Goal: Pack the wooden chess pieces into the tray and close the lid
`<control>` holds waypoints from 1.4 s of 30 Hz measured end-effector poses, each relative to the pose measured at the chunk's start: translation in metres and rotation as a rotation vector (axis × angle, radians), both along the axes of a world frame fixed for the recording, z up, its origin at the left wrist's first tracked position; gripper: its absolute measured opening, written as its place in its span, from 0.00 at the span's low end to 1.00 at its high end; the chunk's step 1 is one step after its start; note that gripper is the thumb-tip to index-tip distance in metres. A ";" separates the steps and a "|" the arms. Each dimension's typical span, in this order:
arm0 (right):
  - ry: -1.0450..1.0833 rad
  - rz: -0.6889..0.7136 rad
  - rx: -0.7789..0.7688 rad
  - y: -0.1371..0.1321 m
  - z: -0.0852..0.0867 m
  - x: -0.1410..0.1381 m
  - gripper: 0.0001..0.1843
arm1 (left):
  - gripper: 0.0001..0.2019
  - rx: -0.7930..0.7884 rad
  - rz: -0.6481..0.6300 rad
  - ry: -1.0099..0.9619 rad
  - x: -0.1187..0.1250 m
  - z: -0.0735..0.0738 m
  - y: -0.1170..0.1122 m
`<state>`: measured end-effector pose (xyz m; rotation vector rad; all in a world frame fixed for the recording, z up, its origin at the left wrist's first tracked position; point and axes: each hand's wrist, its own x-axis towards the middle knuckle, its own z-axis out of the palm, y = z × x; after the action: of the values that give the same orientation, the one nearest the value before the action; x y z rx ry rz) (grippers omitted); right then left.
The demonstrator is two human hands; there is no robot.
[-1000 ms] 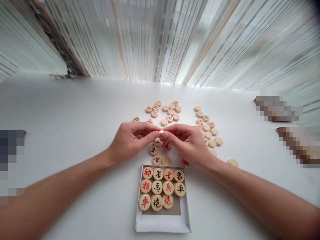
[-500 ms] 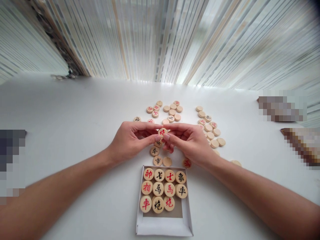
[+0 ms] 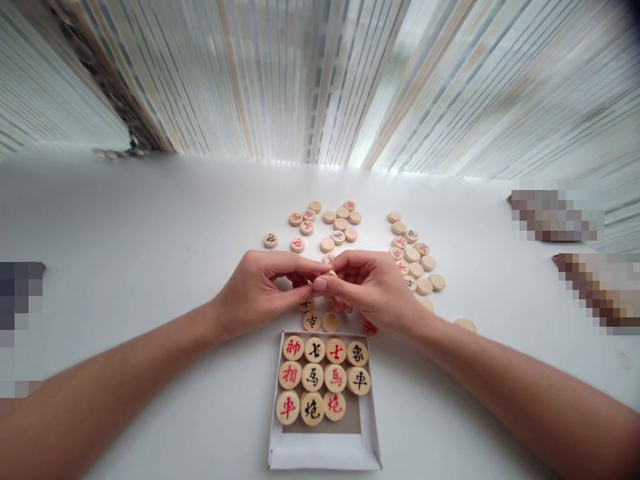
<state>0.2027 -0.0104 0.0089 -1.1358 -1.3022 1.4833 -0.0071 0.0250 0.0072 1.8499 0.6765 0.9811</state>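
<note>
A round wooden Chinese chess piece (image 3: 331, 273) is held up just beyond the box, mostly covered by fingers. My left hand (image 3: 263, 288) is closed on its left side with index finger and thumb. From the other side, my right hand (image 3: 375, 285) pinches it, the thumb lying across its front. Below the hands sits a shallow white open box (image 3: 320, 457) with rows of pieces marked in red and black. The lowest row in it ends with a red-marked piece (image 3: 335, 405), and bare box floor shows right of that.
Loose pieces lie scattered beyond the hands, among them a black-marked piece (image 3: 271, 240) at left and a plain-faced piece (image 3: 437, 283) at right. A red-marked piece (image 3: 370, 327) rests by the box's far right corner. A string curtain (image 3: 280, 80) hangs behind the white table (image 3: 150, 220).
The held piece has turned: its red-marked face showed between my fingertips before and is now mostly hidden. My right thumb has shifted left across it. The view has moved slightly.
</note>
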 end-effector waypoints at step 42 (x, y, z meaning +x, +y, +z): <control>-0.020 -0.116 0.393 -0.008 -0.010 -0.002 0.16 | 0.15 0.027 0.106 -0.107 -0.002 -0.006 -0.002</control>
<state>0.2009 -0.0188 -0.0008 -0.9503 -1.4387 1.0739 -0.0095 0.0233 0.0014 1.7855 0.7049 1.1546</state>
